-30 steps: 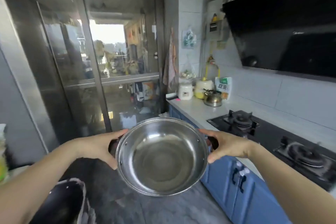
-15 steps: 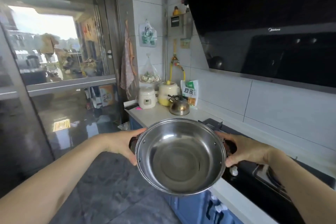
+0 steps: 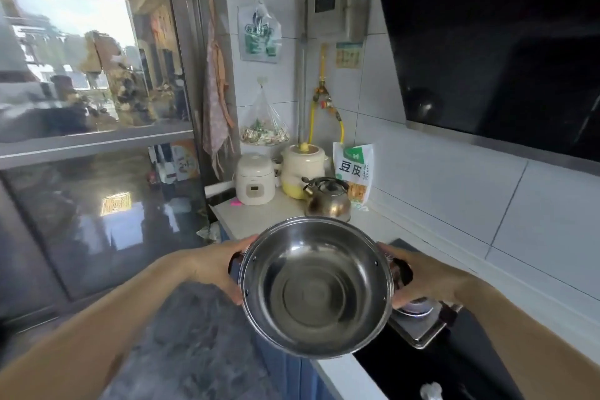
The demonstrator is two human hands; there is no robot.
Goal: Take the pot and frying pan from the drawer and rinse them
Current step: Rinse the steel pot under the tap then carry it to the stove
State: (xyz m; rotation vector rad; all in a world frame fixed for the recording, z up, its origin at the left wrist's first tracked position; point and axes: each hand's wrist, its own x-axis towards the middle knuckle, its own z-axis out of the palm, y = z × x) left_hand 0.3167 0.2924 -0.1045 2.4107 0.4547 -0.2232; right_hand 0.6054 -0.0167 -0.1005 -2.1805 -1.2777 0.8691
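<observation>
Holding a round, shiny stainless-steel pot [image 3: 316, 299] by its two dark side handles, the person carries it out in front of the chest, its open mouth tipped toward the camera so the bare, dry-looking inside shows. The left hand [image 3: 216, 268] curls round the left handle with the thumb lying along the rim; the right hand [image 3: 422, 276] wraps the right handle the same way, fingers tucked beneath. A grip on both handles probably keeps the wide vessel level and steady while it travels. It hangs in the air above the edge of the pale countertop [image 3: 253, 221], just in front of the black gas hob [image 3: 438, 364], touching neither. Behind it on the counter stand a tarnished metal kettle [image 3: 328, 201], a small white rice cooker [image 3: 255, 180], a cream ceramic stew pot [image 3: 302, 169] and a green-and-white food packet [image 3: 354, 172]. No sink or tap is in view, nor the frying pan or drawer, so rinsing appears not yet begun; the pot likely needs carrying on to water.
</observation>
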